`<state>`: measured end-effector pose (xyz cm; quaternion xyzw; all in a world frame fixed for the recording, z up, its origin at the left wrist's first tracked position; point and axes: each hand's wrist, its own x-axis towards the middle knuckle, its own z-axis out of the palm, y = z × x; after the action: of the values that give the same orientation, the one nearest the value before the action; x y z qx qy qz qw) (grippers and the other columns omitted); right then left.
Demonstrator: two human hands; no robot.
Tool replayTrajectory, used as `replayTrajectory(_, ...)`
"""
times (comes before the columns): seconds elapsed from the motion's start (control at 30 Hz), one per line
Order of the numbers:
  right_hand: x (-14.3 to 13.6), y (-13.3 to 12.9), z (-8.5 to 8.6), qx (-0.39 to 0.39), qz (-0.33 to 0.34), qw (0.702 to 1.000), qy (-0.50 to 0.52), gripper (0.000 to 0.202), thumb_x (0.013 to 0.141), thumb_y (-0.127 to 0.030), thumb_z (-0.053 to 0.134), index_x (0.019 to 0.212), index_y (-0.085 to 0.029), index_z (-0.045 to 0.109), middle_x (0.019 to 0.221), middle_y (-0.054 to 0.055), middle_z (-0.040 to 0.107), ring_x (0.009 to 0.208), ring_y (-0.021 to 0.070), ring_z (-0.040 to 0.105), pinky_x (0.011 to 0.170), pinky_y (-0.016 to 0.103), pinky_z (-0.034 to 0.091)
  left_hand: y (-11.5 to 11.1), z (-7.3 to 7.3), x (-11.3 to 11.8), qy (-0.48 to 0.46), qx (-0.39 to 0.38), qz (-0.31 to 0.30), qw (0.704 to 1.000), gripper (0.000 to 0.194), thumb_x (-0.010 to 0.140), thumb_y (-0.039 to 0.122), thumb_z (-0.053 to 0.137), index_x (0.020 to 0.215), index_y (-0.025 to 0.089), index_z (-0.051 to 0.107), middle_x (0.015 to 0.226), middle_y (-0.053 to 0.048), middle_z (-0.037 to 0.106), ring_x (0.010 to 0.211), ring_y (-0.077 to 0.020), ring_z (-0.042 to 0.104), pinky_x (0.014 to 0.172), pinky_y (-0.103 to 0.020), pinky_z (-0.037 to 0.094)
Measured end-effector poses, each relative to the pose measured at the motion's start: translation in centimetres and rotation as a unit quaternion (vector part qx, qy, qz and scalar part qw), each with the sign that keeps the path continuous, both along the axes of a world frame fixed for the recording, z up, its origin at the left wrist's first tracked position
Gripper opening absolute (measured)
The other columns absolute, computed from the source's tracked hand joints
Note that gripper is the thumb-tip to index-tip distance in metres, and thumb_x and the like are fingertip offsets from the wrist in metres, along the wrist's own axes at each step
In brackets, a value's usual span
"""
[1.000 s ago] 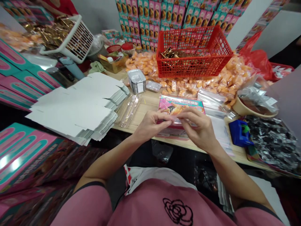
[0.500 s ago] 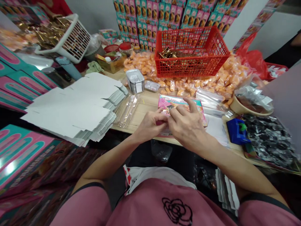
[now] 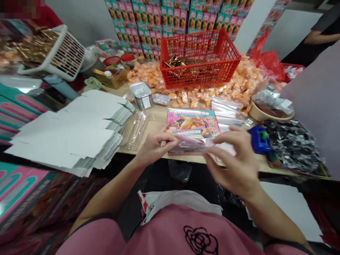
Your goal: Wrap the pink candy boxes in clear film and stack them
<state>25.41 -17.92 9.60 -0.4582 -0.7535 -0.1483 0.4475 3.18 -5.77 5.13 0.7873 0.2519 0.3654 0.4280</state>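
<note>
A printed pink and teal box (image 3: pixel 192 122) lies on the table in front of me. Over its near edge a clear plastic film (image 3: pixel 192 142) stretches between my hands. My left hand (image 3: pixel 159 145) pinches the film's left end, thumb and index finger together, at the box's near left corner. At the film's right end, the thumb and index finger of my right hand (image 3: pixel 233 159) close on it, a little beyond the box's near right corner. A stack of foil trays (image 3: pixel 142 95) stands behind and left of the box.
White flat cartons (image 3: pixel 61 131) are piled at the left. Behind the box is a red basket (image 3: pixel 199 60) among orange packets (image 3: pixel 247 81). A blue tape dispenser (image 3: pixel 259 140) and black packets (image 3: pixel 294 152) are at the right. A person's arm (image 3: pixel 320 37) shows at the far right.
My right hand has moved right, away from my left hand, uncovering the box's printed face and the film between them. The whole view has shifted, with the table's things further left.
</note>
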Motion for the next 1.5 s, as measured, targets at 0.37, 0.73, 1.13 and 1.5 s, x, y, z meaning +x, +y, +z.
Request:
replayTrajectory(0.37, -5.2, 6.5, -1.1, 0.056, 0.022, 0.968, -0.245, 0.027, 0.095, -0.007, 0.046, 0.081, -0.018, 0.066, 0.086, 0.004, 0.064, 0.088, 0.0194, 0.053, 0.109, 0.047, 0.035, -0.2, -0.3, -0.1, 0.000, 0.046, -0.010, 0.999, 0.020, 0.085, 0.020, 0.059, 0.067, 0.017, 0.066, 0.060, 0.007, 0.060, 0.062, -0.0109, 0.060, 0.123, -0.047, 0.032)
replayTrajectory(0.73, -0.2, 6.8, -0.6, 0.069, -0.125, 0.989, -0.046, 0.016, 0.091, -0.017, 0.057, 0.077, -0.019, 0.064, 0.087, 0.004, 0.060, 0.088, 0.0200, 0.056, 0.092, 0.045, 0.046, 0.0, -0.5, -0.7, -0.022, 0.005, -0.029, 0.999, 0.018, 0.087, 0.025, 0.067, 0.071, 0.020, 0.073, 0.073, 0.000, 0.076, 0.089, -0.0220, 0.077, 0.126, -0.054, 0.024)
replayTrajectory(1.13, 16.2, -17.9, -23.4, -0.160, -0.388, 0.658, 0.625, 0.042, 0.047, -0.048, 0.089, 0.068, -0.017, 0.068, 0.066, 0.000, 0.066, 0.063, 0.0175, 0.061, 0.065, 0.036, 0.055, 0.1, -0.8, -0.7, -0.041, 0.034, -0.032, 0.998, 0.016, 0.086, 0.014, 0.068, 0.085, 0.028, 0.078, 0.079, 0.003, 0.080, 0.098, -0.0245, 0.077, 0.123, -0.058, 0.032)
replayTrajectory(1.5, 3.7, -6.4, -9.8, -0.480, 0.228, 0.464, 0.708, 0.070, 0.071, -0.068, 0.079, 0.116, -0.016, 0.072, 0.112, 0.017, 0.077, 0.106, 0.0291, 0.074, 0.092, 0.044, 0.059, 0.2, -1.3, -0.6, -0.035, 0.078, -0.023, 0.996, 0.016, 0.085, 0.017, 0.072, 0.090, 0.030, 0.080, 0.083, 0.003, 0.080, 0.100, -0.0247, 0.076, 0.120, -0.054, 0.038)
